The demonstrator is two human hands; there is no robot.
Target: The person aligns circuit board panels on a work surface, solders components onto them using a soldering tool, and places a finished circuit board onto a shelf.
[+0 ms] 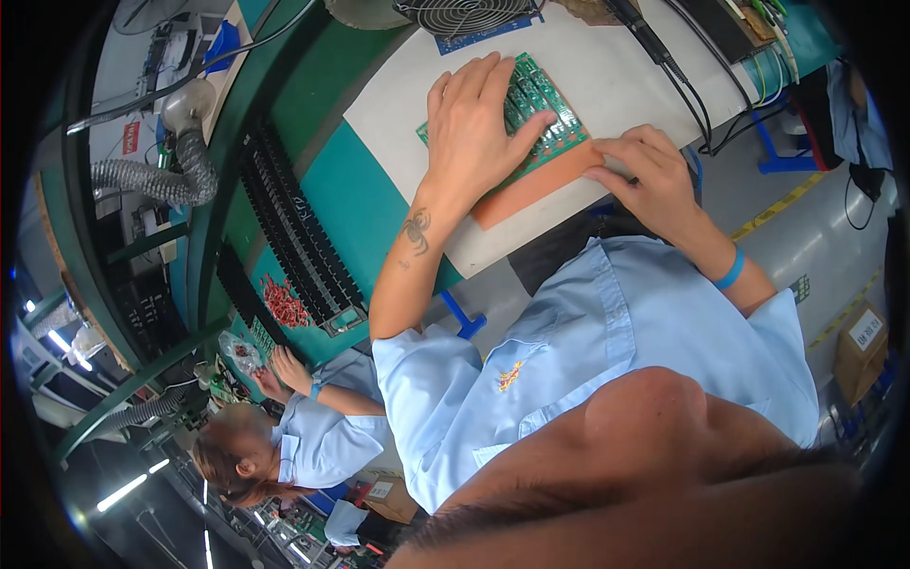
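**Operator A:** Report hand states and position of the work.

**Operator B:** The left hand (474, 119) lies flat, palm down, fingers spread and extended, pressing on the green circuit board (550, 114). It grips nothing; it only bears down. The right hand (645, 171) is partly curled, fingertips at the right end of the orange strip (531, 185) that runs along the board's near edge. Whether the fingers pinch that strip or only touch it cannot be told. The board sits on the white mat (398, 133), near the mat's front edge.

**Operator A:** Edges and free room?

**Operator B:** The orange strip ends just short of the mat's near edge. Bare mat lies to the left of the board and beyond it toward the fan grille (464, 14). To the right, black cables (687, 95) cross the mat, near the right hand but apart from it. Left of the mat, the teal bench surface (355, 204) is bare up to the black slotted rack (294, 232).

**Operator A:** Surface and surroundings?

**Operator B:** The bench is long and runs away to the lower left. A flexible grey duct (152, 175) hangs beyond the rack. Farther along, a second person (284, 446) in a light blue shirt works with a hand near a heap of small red parts (282, 303). On the floor at right stand a cardboard box (861, 346) and yellow line markings (777, 207).
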